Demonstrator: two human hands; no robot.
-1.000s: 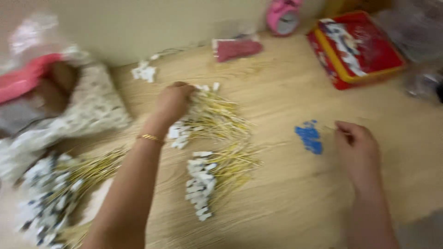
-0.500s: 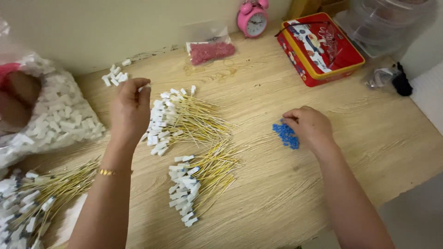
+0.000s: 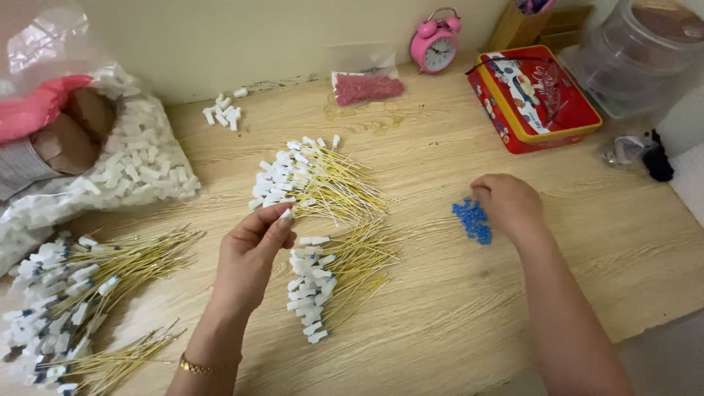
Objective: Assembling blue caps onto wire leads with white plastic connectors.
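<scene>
On the tabletop (image 3: 440,308): wooden surface, carrying everything named below; the landmark is the upper bundle of yellow pins with white caps (image 3: 315,180), lying near the middle.
Left hand (image 3: 253,257): just below the upper bundle, fingers (image 3: 282,216) pinched together on one white cap at the bundle's lower edge; whether a pin hangs from it cannot be told.
Right hand (image 3: 510,205): well to the right of the upper bundle, palm down, fingers curled onto the small heap of blue beads (image 3: 471,220); whether a bead is pinched is hidden.
Lower bundle (image 3: 330,282): directly below the upper bundle, just right of the left hand, caps to the left, pins fanning right.
Finished pile (image 3: 66,293): far left and below the upper bundle, capped pins with some blue showing.
Bag of white caps (image 3: 139,172): left of the upper bundle, clear plastic, open.
Loose white caps (image 3: 224,114): above-left of the bundle.
Red tin (image 3: 539,99): above-right.
Pink alarm clock (image 3: 436,44): above, against the wall.
</scene>
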